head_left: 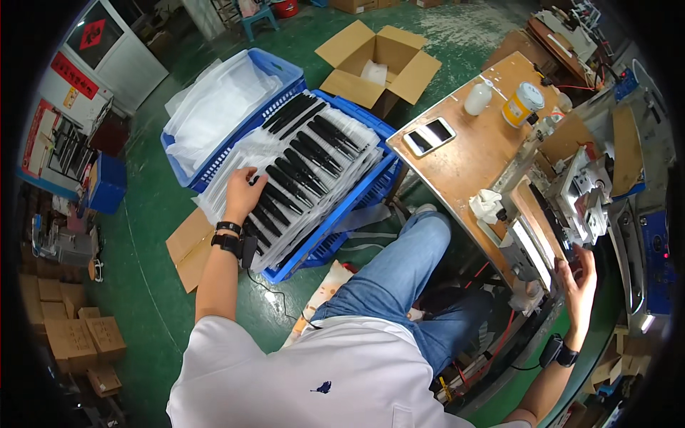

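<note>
My left hand [245, 191] is over the left side of a white tray stack, its fingers bent and apart, with nothing visible in them. Beside it, slim black pen-like pieces with shiny tips [292, 184] lie in rows on the white ribbed tray [349, 187]. A blue crate [385, 171] holds the trays. On the far right, my right hand [579, 279] is at the near end of a bench machine [581, 207], thumb and fingers apart. A long dark piece [548, 214] lies in the machine next to the fingertips; whether they touch it is unclear.
Behind, another blue crate [285, 70] holds translucent white trays [221, 107]. An open cardboard box [378, 64] stands beyond. The wooden bench [457, 167] carries a phone [429, 136], a white bottle [478, 98], a yellow-and-white tub [523, 105] and crumpled tissue [486, 205].
</note>
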A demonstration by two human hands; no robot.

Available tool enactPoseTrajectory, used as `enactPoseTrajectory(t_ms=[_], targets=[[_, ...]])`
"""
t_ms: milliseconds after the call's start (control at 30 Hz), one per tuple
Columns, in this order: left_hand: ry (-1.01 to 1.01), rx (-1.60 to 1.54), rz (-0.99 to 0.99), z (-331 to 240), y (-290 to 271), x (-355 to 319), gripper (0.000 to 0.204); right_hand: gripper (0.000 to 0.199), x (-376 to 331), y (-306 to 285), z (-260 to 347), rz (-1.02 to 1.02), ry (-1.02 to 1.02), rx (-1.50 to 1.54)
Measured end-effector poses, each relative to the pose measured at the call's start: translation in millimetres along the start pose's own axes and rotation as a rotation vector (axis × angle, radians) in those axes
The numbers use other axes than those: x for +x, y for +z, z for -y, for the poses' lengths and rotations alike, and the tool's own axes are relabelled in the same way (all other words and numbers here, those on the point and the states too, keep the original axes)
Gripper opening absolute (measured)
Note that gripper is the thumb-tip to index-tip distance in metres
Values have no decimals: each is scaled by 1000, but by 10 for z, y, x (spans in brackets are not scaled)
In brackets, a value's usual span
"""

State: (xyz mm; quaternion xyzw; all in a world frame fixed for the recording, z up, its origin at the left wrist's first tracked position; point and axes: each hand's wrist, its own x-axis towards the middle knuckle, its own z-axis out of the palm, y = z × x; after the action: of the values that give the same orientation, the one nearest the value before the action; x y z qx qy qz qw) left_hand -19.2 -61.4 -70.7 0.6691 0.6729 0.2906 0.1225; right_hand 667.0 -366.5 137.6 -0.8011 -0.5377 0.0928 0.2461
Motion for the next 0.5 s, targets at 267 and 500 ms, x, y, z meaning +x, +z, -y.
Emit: enactPoseTrajectory(t_ms=[267,500], targets=[[161,-68,68,-314,640,1197,43,42,-8,-12,-23,-48,81,281],[237,259,206,-86,1364,1754,34,38,-112,-4,69,-100,42,-198]])
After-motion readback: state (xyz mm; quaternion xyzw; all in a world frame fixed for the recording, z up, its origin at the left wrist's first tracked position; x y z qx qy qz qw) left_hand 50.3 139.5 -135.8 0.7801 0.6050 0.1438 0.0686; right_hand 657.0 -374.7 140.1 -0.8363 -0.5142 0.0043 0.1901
